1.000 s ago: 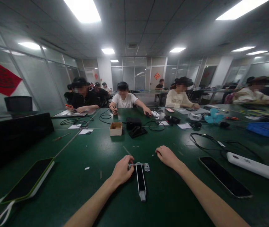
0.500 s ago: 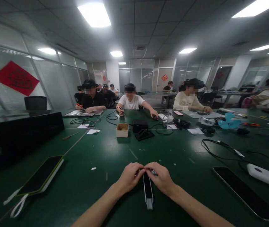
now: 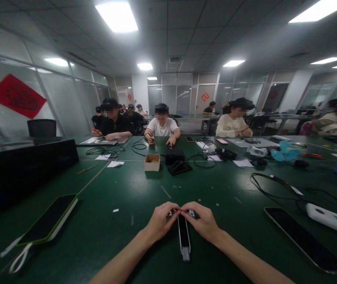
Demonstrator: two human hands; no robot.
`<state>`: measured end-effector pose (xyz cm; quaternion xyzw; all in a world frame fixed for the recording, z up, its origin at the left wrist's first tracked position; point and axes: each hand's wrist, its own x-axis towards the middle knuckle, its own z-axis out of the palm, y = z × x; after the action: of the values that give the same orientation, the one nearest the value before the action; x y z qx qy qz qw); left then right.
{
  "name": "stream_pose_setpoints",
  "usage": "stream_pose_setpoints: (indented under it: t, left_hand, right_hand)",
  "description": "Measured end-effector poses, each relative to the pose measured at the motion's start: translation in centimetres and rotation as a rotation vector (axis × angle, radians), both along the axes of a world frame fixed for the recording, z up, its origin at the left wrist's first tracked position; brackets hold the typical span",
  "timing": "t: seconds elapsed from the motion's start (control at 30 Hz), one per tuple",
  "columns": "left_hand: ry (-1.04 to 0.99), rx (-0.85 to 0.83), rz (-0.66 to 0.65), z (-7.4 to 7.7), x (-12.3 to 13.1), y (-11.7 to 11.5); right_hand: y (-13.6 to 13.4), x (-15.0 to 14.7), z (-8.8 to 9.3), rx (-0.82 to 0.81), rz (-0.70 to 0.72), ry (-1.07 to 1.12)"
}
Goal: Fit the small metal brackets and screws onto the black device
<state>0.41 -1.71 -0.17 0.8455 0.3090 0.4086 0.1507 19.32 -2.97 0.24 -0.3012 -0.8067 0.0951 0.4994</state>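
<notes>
Narrow black bar (image 3: pixel 184 238) with silver tip, metal bracket (image 3: pixel 191 213) at its far end, left hand (image 3: pixel 160 223) and right hand (image 3: pixel 200 221) together pinching that end, bar lengthwise on green workbench (image 3: pixel 221 189), cardboard box (image 3: pixel 152 162) at 12 o'clock, phone (image 3: pixel 303 240) at 3 o'clock, seated co-workers (image 3: pixel 161 126) beyond, ceiling lights (image 3: pixel 117 16) overhead

A narrow black bar (image 3: pixel 183 232) with pale edges lies flat on the green workbench (image 3: pixel 121 244), its length pointing straight at the person seated there, with a small grey tip (image 3: pixel 186 255) at the near end. At the far end, a bit of metal bracket (image 3: pixel 191 213) shows where the left hand (image 3: pixel 159 223) and right hand (image 3: pixel 201 221) meet, pinching it and hiding most of it.
</notes>
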Motion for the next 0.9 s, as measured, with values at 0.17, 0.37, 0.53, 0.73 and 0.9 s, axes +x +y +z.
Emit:
stream_pose_setpoints:
  t: [0.17,0.37,0.53,0.73,0.9]
  left_hand:
    - [0.012,0.029,0.028,0.2,0.1,-0.1]
    - [0.127,0.027,0.096,0.0,-0.7,1.1]
    - [0.217,-0.049,0.140,0.3,-2.1,2.5]
    - [0.349,-0.102,0.136,0.9,-2.4,2.4]
    - [0.375,-0.137,0.127,0.9,-1.9,2.0]
  right_hand:
    - [0.1,0.1,-0.2,0.007,0.035,-0.031]
    - [0.5,0.7,0.3,0.039,0.009,-0.094]
    - [1.5,2.4,0.2,-0.039,-0.123,-0.170]
    - [2.1,4.0,0.0,-0.186,-0.202,-0.321]
    - [2.0,3.6,-0.2,-0.228,-0.158,-0.402]
